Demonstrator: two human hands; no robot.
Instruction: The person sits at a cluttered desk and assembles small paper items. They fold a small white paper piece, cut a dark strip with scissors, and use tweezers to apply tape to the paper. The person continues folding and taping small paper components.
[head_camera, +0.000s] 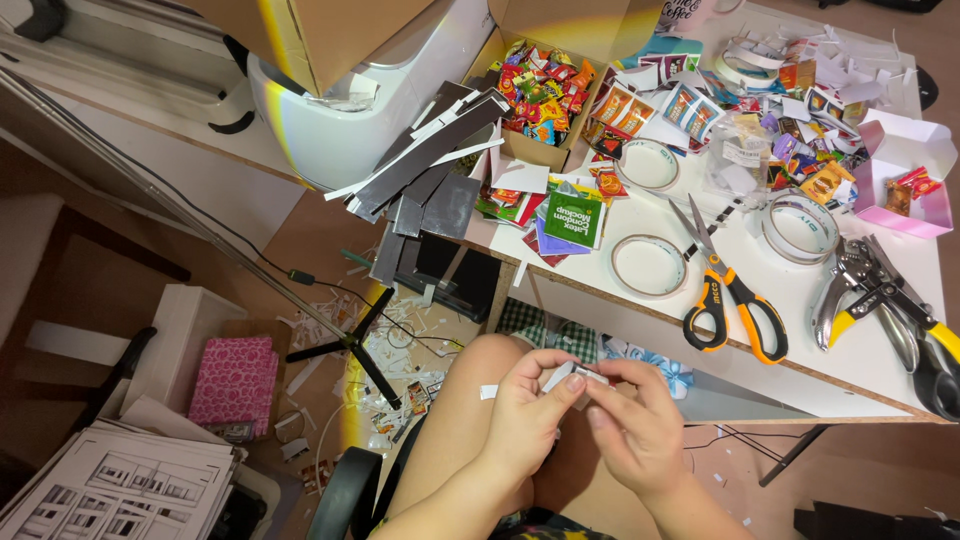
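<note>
My left hand (527, 408) and my right hand (640, 425) meet over my lap, below the table's front edge. Both pinch one small folded piece of grey-white card (572, 376) between thumbs and fingertips. A short white strip (488, 392) sticks out at the left of my left hand. My bare knee (480, 370) is just under the hands.
The white table (800, 370) carries orange-handled scissors (722, 290), yellow-handled pliers (890, 300), rolls of tape (648, 265), a green packet (573, 218), a cardboard box of colourful sweets (540, 95), a pink box (905, 180) and grey card strips (430, 165). On the floor: a tripod (350, 340), paper scraps, printed sheets (120, 485).
</note>
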